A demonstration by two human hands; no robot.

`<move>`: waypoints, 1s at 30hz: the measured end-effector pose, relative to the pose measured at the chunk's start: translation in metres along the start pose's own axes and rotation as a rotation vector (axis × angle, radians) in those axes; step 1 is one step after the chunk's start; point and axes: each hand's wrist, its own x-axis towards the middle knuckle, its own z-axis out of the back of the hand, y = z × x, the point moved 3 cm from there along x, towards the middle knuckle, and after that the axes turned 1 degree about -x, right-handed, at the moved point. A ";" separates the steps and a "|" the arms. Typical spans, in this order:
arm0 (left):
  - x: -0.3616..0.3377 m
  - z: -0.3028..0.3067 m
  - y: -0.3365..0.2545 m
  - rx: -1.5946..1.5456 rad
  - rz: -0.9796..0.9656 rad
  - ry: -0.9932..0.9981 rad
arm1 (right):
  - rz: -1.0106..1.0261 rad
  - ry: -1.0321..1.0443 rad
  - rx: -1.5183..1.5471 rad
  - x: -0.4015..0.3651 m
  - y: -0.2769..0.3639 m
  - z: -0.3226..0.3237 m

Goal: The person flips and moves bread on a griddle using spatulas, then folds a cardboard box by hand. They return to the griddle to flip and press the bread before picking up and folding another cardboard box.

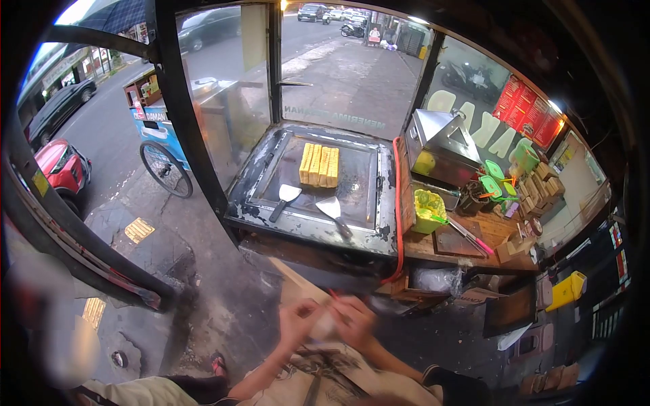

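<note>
My left hand [298, 322] and my right hand [352, 321] are close together in front of my body, below the griddle's front edge. Both have their fingers closed at a pale, thin sheet or strip [292, 276] that points up to the left. A small red thing shows by the right fingers, too small to make out. On the dark griddle [271, 220] stands a block of yellow, browned slices [319, 165]. Two scrapers lie in front of it, one at the left [288, 195] and one at the right [330, 208].
A red hose [399, 223] runs down the griddle's right side. Right of it are a metal box [443, 145], a yellow-green container [428, 211], tongs [470, 237] and stacked brown boxes [542, 189]. Window frames border the griddle. A blue cart [161, 135] stands outside.
</note>
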 end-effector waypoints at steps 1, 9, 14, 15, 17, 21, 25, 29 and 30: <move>0.000 0.001 -0.005 0.014 0.015 0.010 | 0.007 0.016 -0.004 0.000 0.000 0.000; -0.002 0.005 0.007 -0.039 0.043 -0.023 | -0.033 -0.010 0.023 -0.001 0.002 -0.003; -0.004 0.005 -0.005 0.000 -0.007 -0.064 | -0.048 -0.038 0.009 -0.002 0.007 -0.008; -0.004 0.006 -0.004 0.017 -0.025 -0.079 | -0.031 -0.035 0.005 -0.003 0.005 -0.010; -0.004 0.007 -0.001 0.051 -0.060 -0.106 | -0.011 -0.021 0.000 -0.003 0.005 -0.011; -0.002 0.010 -0.001 0.097 -0.090 -0.050 | 0.002 0.018 -0.007 -0.003 0.004 -0.011; -0.005 0.013 -0.003 0.129 -0.096 -0.007 | -0.042 0.079 0.013 -0.004 0.003 -0.013; -0.005 0.017 0.006 0.159 -0.152 0.031 | -0.154 0.102 0.080 -0.006 -0.005 -0.017; -0.005 0.018 0.008 0.166 -0.151 0.030 | -0.213 0.104 0.108 -0.005 -0.005 -0.017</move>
